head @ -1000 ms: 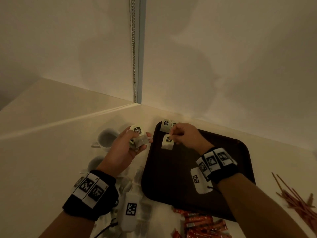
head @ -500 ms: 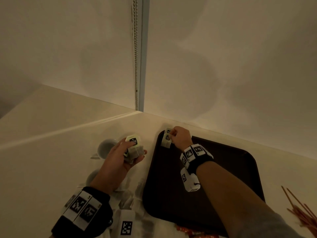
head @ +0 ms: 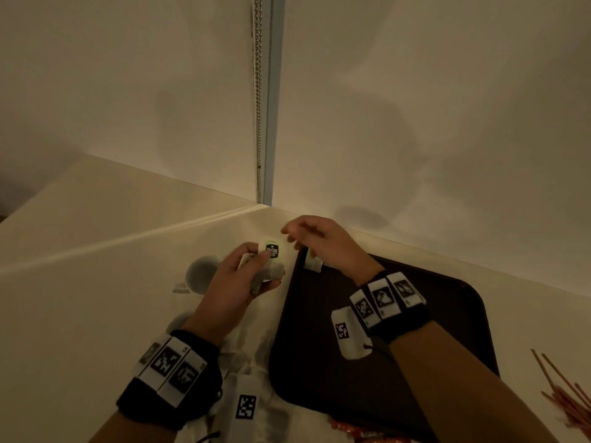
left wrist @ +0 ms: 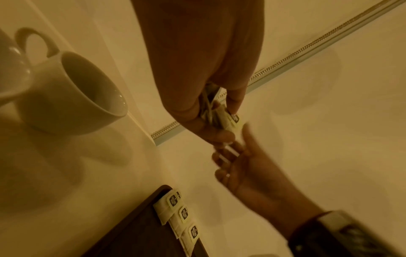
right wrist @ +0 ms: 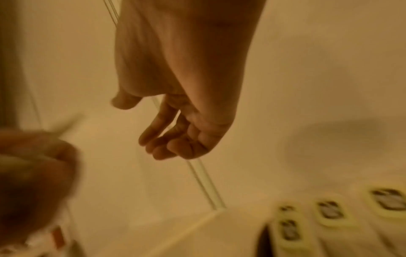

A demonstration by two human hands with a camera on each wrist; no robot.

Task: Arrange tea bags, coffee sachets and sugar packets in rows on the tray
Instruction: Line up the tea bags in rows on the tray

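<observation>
Since half a second ago your right hand (head: 323, 243) has left the tea bag row on the tray and swung across toward your left hand; grip loose, fingers relaxed, nothing in it. Bench (head: 96, 282) carries the dark tray (head: 447, 314), white cups (head: 201, 273) left of it, more packets near your wrists, red sachets (head: 348, 425) at the tray's near edge, thin sticks (head: 563, 391) far right. Tea bag row (left wrist: 180, 214) sits overlapped along the tray's far left corner. Left hand (head: 236, 282) grips a small stack of tea bags (head: 270, 260), top tag showing. Step looks like the tea bag row, early in the task; coffee and sugar not on the tray yet. Next you'd likely pinch the top bag off the stack without dragging the others, then lay it beside the last one
</observation>
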